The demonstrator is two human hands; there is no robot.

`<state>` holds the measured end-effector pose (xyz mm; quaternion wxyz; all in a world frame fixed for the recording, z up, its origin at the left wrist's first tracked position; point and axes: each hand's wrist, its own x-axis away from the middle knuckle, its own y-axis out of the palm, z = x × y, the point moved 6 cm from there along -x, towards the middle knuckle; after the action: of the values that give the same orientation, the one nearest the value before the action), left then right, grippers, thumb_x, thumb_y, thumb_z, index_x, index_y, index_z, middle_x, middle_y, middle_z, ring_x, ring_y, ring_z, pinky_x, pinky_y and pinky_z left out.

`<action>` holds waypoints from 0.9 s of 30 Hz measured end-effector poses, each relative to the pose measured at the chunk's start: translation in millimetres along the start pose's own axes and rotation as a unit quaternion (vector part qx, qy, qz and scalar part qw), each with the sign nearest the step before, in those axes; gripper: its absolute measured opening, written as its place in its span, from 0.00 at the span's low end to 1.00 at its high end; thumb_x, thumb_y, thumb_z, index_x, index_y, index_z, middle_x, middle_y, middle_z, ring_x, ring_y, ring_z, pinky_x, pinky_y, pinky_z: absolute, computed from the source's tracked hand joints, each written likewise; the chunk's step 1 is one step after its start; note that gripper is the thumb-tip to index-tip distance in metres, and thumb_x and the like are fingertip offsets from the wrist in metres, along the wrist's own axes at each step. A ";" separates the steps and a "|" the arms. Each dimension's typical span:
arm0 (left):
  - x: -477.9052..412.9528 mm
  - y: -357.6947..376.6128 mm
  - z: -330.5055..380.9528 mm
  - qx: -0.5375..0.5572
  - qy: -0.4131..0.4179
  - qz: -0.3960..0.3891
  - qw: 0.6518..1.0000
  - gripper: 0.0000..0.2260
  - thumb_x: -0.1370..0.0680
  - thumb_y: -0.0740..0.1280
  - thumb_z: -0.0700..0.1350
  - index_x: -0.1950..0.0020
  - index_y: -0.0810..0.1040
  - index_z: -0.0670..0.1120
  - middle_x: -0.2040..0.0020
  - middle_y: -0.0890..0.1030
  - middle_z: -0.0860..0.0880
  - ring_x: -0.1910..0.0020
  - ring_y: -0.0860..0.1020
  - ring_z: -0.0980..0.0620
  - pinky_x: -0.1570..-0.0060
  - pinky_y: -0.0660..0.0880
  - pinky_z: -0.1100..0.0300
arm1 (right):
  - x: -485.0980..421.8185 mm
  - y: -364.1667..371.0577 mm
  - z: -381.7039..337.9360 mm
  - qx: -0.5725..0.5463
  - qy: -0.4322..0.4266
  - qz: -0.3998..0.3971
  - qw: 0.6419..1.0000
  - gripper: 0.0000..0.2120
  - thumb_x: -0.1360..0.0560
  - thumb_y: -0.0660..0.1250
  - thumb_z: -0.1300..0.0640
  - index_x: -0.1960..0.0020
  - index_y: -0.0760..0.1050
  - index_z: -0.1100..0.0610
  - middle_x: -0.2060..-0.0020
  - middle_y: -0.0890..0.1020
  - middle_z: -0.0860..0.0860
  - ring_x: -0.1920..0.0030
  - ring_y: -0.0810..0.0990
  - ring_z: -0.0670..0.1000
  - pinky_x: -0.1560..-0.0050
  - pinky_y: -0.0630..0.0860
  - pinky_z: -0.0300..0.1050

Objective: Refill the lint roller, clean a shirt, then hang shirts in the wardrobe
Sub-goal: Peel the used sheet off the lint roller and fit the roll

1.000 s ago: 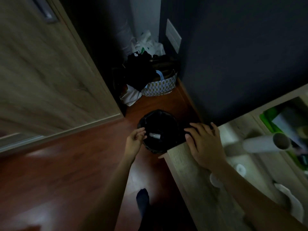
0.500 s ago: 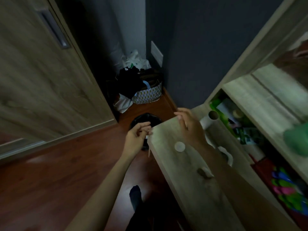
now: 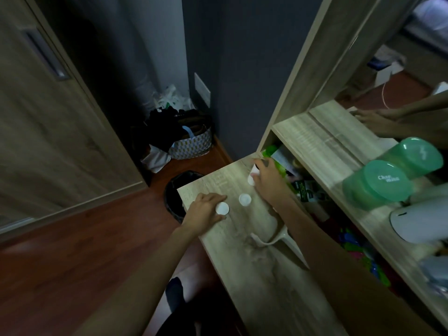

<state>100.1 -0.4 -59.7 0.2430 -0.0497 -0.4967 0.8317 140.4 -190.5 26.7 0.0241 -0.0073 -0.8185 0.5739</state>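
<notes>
A small white cap [image 3: 222, 208] is being pinched in the left hand [image 3: 206, 215]. What's probably the refill roll [image 3: 252, 177] is being gripped by the right hand [image 3: 268, 180]; being light cardboard, it's best held round the middle.

Pale, washed-out wood grain is seen on the fold-out desk top [image 3: 266, 275], and the same light oak look is carried by the shelf above [image 3: 322, 146] and the sliding door [image 3: 48, 141]. Two small round caps [image 3: 222, 208] on the desk are plain white. The floor [image 3: 72, 251] is done in a reddish-brown wood tone. The bin [image 3: 173, 197] is lined in glossy black. A white-and-gold geometric pattern is printed on the basket [image 3: 194, 146]. The wall [image 3: 242, 69] is painted dark slate blue. Mint green is used for the jars [image 3: 378, 185], with white lettering on one lid.
</notes>
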 end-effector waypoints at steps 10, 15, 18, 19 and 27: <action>4.6 -34.7 20.6 0.148 -0.025 0.132 0.980 0.17 0.26 0.73 0.44 0.38 0.80 0.44 0.42 0.79 0.46 0.46 0.78 0.48 0.50 0.74 0.57 | 19.9 -13.8 28.5 -0.265 0.043 0.057 0.962 0.14 0.23 0.63 0.60 0.38 0.72 0.53 0.39 0.73 0.56 0.42 0.73 0.51 0.46 0.70 0.44; 15.8 -69.1 31.6 0.371 -0.076 0.198 0.904 0.18 0.27 0.75 0.42 0.38 0.79 0.50 0.48 0.80 0.54 0.61 0.76 0.60 0.53 0.74 0.71 | 47.0 -24.6 21.1 -0.481 0.053 0.074 0.872 0.13 0.24 0.67 0.60 0.40 0.72 0.53 0.45 0.75 0.45 0.43 0.77 0.49 0.48 0.79 0.46; 23.8 -76.6 34.6 0.492 -0.081 0.187 0.847 0.20 0.26 0.73 0.40 0.35 0.77 0.48 0.50 0.81 0.52 0.60 0.78 0.62 0.49 0.75 0.70 | 60.5 -24.0 6.2 -0.597 0.054 0.045 0.799 0.11 0.23 0.67 0.59 0.44 0.73 0.47 0.43 0.75 0.46 0.43 0.78 0.48 0.52 0.80 0.40; 26.3 -78.3 34.9 0.518 -0.084 0.186 0.831 0.20 0.25 0.72 0.40 0.34 0.77 0.48 0.49 0.82 0.52 0.55 0.80 0.61 0.46 0.75 0.68 | 64.1 -23.4 1.8 -0.616 0.053 0.039 0.785 0.11 0.23 0.66 0.59 0.44 0.73 0.46 0.42 0.75 0.47 0.43 0.79 0.48 0.52 0.80 0.40; 42.8 -85.7 44.3 0.577 -0.068 0.166 0.797 0.14 0.24 0.71 0.44 0.41 0.80 0.58 0.43 0.81 0.57 0.45 0.81 0.58 0.46 0.79 0.61 | 81.8 -17.9 -18.1 -0.658 0.062 0.033 0.750 0.10 0.23 0.66 0.60 0.44 0.74 0.49 0.42 0.75 0.50 0.44 0.80 0.50 0.53 0.81 0.41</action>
<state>78.7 16.8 42.2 0.0504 0.0745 0.0762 0.9930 59.9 -176.3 52.3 0.0452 -0.0839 -0.9896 -0.1079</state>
